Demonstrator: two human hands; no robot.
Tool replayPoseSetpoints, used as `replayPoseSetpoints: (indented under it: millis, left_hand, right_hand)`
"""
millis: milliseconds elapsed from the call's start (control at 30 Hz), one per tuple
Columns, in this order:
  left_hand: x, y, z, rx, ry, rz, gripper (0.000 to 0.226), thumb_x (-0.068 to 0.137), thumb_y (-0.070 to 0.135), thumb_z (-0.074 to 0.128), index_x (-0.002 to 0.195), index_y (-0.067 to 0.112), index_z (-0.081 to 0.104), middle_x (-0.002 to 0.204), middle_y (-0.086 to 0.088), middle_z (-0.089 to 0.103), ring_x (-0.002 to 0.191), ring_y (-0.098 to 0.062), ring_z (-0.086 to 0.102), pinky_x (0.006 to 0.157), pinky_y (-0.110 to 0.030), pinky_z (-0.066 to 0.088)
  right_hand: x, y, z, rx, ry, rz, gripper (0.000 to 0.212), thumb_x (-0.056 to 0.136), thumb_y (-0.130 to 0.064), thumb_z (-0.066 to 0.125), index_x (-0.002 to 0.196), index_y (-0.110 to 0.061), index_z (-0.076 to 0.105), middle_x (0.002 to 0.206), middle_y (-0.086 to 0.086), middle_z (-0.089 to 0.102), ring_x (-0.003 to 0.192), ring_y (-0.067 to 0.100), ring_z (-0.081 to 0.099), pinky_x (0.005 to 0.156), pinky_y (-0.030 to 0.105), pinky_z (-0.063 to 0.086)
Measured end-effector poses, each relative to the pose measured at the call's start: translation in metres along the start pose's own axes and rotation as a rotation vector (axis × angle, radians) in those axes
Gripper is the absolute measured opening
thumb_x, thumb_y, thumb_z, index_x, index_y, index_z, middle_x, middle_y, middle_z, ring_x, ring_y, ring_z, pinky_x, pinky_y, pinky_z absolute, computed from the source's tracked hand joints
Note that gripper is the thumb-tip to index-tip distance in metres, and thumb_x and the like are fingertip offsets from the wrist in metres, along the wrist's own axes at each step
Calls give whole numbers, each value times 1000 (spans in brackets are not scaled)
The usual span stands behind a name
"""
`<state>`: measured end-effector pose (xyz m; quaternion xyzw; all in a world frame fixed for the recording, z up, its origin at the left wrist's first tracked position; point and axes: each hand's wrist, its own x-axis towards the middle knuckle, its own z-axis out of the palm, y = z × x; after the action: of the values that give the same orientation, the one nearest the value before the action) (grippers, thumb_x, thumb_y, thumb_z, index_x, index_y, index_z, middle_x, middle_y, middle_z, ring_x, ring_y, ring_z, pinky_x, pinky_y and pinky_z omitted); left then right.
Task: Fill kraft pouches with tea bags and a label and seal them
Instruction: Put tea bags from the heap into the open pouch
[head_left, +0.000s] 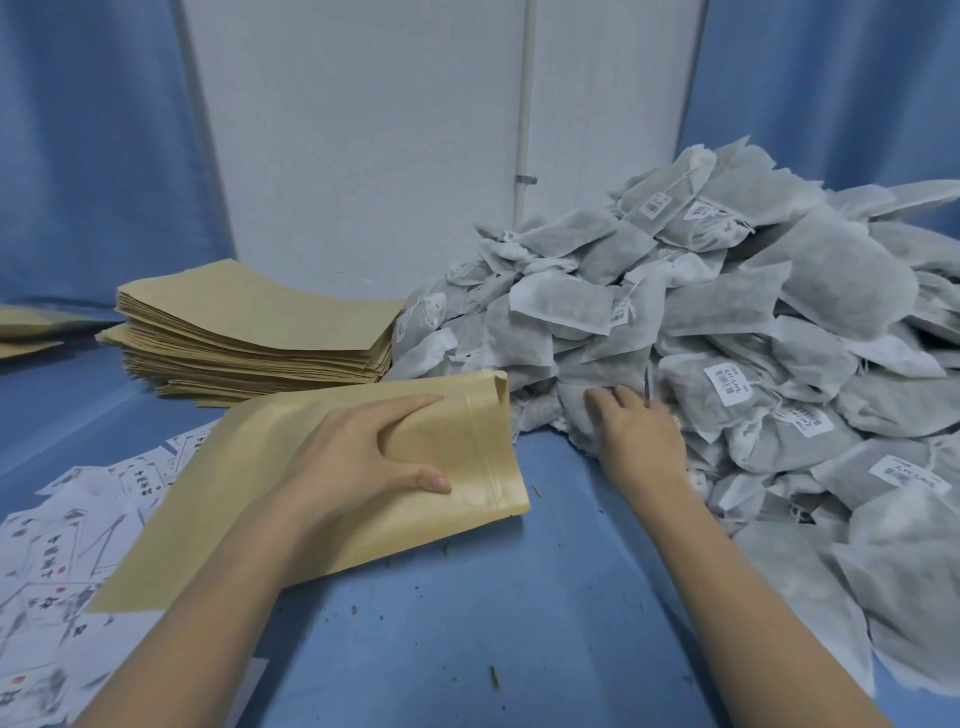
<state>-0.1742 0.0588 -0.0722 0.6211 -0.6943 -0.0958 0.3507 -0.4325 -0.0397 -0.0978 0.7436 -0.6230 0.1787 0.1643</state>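
Observation:
A kraft pouch (249, 499) lies slanted on the blue table with its mouth toward the right. My left hand (358, 457) grips it near the mouth, thumb and forefinger spread on top. A big heap of grey-white tea bags (727, 332) with small barcode tags fills the right side. My right hand (639, 431) reaches into the near edge of the heap, its fingers stretched out against the bags and slightly blurred. Printed white labels (67, 525) lie scattered at the left, partly under the pouch.
A tall stack of flat kraft pouches (249, 322) stands behind the held pouch, with more pouches (31, 327) at the far left edge. A white wall panel and blue curtains close off the back. Tea crumbs dot the blue tabletop (519, 597).

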Motion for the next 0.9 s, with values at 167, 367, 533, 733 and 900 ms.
replayPoseSetpoints:
  millis: [167, 367, 533, 733, 900]
  left_hand:
    - [-1, -2, -4, -23, 32, -11, 82, 34, 72, 75, 112, 65, 52, 111, 41, 53, 109, 8, 47, 83, -15, 36]
    - [-1, -5, -11, -8, 72, -11, 84, 33, 71, 76, 114, 62, 53, 106, 46, 50, 103, 13, 45, 79, -10, 34]
    - [-1, 10, -7, -46, 12, 113, 74, 42, 56, 85, 103, 74, 48, 103, 56, 47, 105, 29, 39, 82, 5, 29]
    - [-1, 9, -1, 42, -3, 132, 74, 45, 62, 82, 112, 63, 51, 105, 51, 49, 111, 15, 46, 88, -3, 31]
    - [-1, 10, 4, 10, -6, 110, 73, 38, 76, 65, 107, 69, 41, 97, 58, 44, 108, 12, 48, 90, -15, 38]
  right_hand:
    - [8, 0, -22, 858, 78, 172, 28, 83, -28, 57, 108, -19, 50, 79, -1, 57, 73, 20, 54, 64, 29, 36]
    - [7, 4, -42, 1622, -247, 346, 18, 87, -8, 53, 69, -6, 55, 53, 9, 55, 42, 14, 50, 39, 20, 39]
    - [-4, -34, -45, 1675, -609, 161, 8, 89, -5, 57, 82, -2, 60, 69, 10, 64, 59, 15, 63, 57, 23, 53]
    - [2, -78, -40, 1329, -627, -109, 22, 87, 1, 57, 108, -3, 63, 105, 17, 66, 94, 27, 64, 79, 38, 54]
    - [16, -82, -32, 1192, -797, -120, 18, 91, -1, 52, 107, -6, 59, 96, 12, 61, 82, 19, 58, 67, 27, 50]
